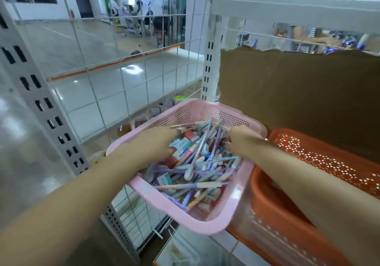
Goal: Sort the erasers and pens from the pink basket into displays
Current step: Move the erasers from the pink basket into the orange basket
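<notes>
In the head view, we see the pink basket (236, 216) at the centre of the frame, its right side against an orange basket (308, 158) that fills the lower right. The pink one is heaped with pens (205, 162) in lilac, blue and white, lying crisscross. Small packaged erasers (184, 144) are mixed in among them, mostly toward the left and the near corner.

Both our arms reach in from the bottom corners. The left hand (152, 142) lies over the left part of the heap, its fingers stretched forward onto the pens and its thumb resting near the erasers. We cannot tell whether it has taken hold of anything. The right hand (241, 140) comes in over the basket's right rim with its fingers bent down into the heap. Their tips are buried among the pens, so we cannot tell whether they are gripping one.

A torn sheet of brown cardboard (298, 92) stands upright behind both baskets in the right half of the frame. In the left half, a white wire grid (144, 88) rises behind the pink basket, and a slotted grey upright (47, 109) slants down the left side.
</notes>
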